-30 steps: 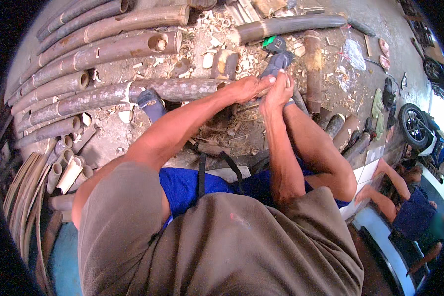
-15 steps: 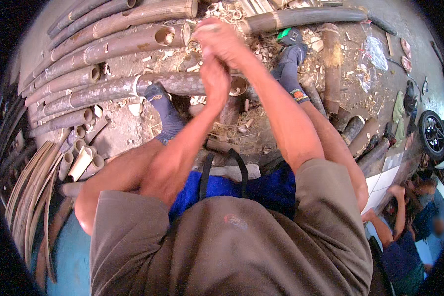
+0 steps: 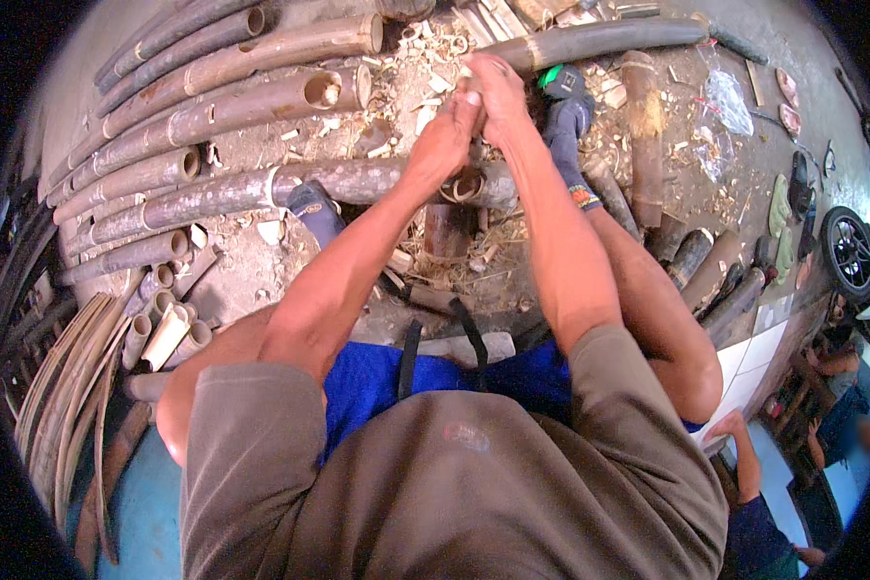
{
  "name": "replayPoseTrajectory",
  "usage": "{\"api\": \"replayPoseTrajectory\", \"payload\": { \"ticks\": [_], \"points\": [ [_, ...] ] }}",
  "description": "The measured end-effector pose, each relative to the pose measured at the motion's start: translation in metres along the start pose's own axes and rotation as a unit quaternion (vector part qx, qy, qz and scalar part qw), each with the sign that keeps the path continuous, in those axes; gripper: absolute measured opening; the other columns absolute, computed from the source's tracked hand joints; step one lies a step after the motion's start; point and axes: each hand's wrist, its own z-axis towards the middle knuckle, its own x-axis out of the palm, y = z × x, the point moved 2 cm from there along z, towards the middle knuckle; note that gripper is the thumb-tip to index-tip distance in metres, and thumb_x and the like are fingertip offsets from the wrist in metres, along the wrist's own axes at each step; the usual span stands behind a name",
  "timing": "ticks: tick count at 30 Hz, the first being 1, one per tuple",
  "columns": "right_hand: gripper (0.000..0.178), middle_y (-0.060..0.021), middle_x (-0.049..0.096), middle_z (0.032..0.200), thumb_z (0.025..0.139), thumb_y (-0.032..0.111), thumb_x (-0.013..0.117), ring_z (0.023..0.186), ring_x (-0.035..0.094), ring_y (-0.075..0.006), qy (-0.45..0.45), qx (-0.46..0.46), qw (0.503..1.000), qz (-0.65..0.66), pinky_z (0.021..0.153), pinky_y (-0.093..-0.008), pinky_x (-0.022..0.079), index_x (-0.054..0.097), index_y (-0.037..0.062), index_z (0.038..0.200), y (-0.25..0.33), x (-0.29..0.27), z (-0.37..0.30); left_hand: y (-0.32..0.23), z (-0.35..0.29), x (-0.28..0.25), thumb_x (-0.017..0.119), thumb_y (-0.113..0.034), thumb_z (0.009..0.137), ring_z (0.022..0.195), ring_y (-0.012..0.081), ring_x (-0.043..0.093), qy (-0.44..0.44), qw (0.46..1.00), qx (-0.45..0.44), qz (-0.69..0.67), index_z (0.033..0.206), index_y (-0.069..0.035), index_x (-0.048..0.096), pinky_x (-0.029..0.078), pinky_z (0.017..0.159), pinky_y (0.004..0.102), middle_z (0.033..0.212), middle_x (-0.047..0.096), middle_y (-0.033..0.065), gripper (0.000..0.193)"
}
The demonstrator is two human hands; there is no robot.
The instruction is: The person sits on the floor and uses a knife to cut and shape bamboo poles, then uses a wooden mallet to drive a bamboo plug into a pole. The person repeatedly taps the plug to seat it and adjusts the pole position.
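My left hand [image 3: 445, 137] and my right hand [image 3: 499, 97] are closed close together, the right one slightly farther off. What they grip is mostly hidden by the fingers; a dark, narrow part shows between them, pointing down at the bamboo pole below. That long mottled bamboo pole [image 3: 367, 180] lies crosswise under my hands, with a cut opening [image 3: 466, 184] in its upper side just below them. A short brown bamboo piece [image 3: 449, 232] is under the pole on the near side. My feet in grey socks [image 3: 317, 213] are on both sides of the opening.
Several bamboo poles [image 3: 242, 101] lie at the far left, one with a cut hole. A dark pole [image 3: 609, 41] lies at the far right. Wood chips [image 3: 416, 58] cover the ground. Bent bamboo strips [image 3: 68, 387] rest at left. A wheel [image 3: 849, 261] and another person [image 3: 759, 522] are at right.
Both hands have shifted to the right, and the left has moved up beside the right. My left forearm has swung outward. The view has shifted slightly.
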Motion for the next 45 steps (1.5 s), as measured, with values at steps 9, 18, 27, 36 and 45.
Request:
{"api": "replayPoseTrajectory", "payload": {
  "ticks": [9,18,27,36,45],
  "points": [
    [0.034,-0.0054,0.071,0.086,0.076,0.022,0.083,0.08,0.066,-0.0159,0.493,0.058,0.774,-0.393,0.071,-0.0324,0.055,0.071,0.0072,0.105,-0.056,0.121,-0.077,0.055,-0.088,0.041,0.023,-0.063,0.109,0.119,0.029,0.059,-0.436,0.824,-0.071,-0.356,0.142,0.004,0.053,0.045,0.106,0.0408,0.126,0.063,0.0211,0.08],
    [0.053,-0.0117,0.071,0.096,0.085,0.031,0.078,0.081,0.066,-0.0223,0.12,-0.037,0.87,-0.477,0.074,-0.0378,0.056,0.064,-0.0029,0.122,0.007,0.051,0.009,0.009,-0.013,0.02,0.012,-0.07,0.105,0.052,0.0189,0.054,-0.037,0.913,-0.087,-0.398,0.092,-0.003,0.061,0.047,0.053,0.0339,0.063,0.056,0.0053,0.084],
    [0.031,-0.0066,0.064,0.082,0.092,0.021,0.072,0.068,0.061,-0.0162,-0.227,-0.143,0.95,-0.16,0.057,-0.0311,0.05,0.058,0.0016,0.112,0.053,-0.034,-0.08,-0.018,-0.009,0.029,0.023,-0.08,0.099,0.049,0.0153,0.048,0.295,0.947,0.059,-0.115,0.081,-0.003,0.061,0.04,0.05,0.0346,0.057,0.05,0.0028,0.088],
    [0.038,-0.0087,0.063,0.092,0.093,0.018,0.072,0.075,0.06,-0.0161,-0.247,-0.252,0.932,-0.08,0.065,-0.0291,0.052,0.052,-0.001,0.118,0.038,-0.025,-0.079,-0.023,0.016,0.015,0.029,-0.079,0.099,0.065,0.0182,0.058,0.29,0.957,-0.031,0.011,0.128,0.001,0.064,0.049,0.063,0.0359,0.076,0.064,0.0096,0.092],
    [0.038,-0.0056,0.066,0.081,0.084,0.017,0.076,0.069,0.059,-0.0121,-0.046,-0.173,0.959,-0.218,0.061,-0.0293,0.05,0.062,-0.0011,0.114,0.026,0.049,-0.048,0.013,-0.017,-0.018,0.014,-0.081,0.098,0.071,0.0264,0.057,-0.008,0.997,0.004,-0.078,0.085,0.004,0.062,0.047,0.069,0.0465,0.072,0.061,0.0166,0.099]
  ]
}}
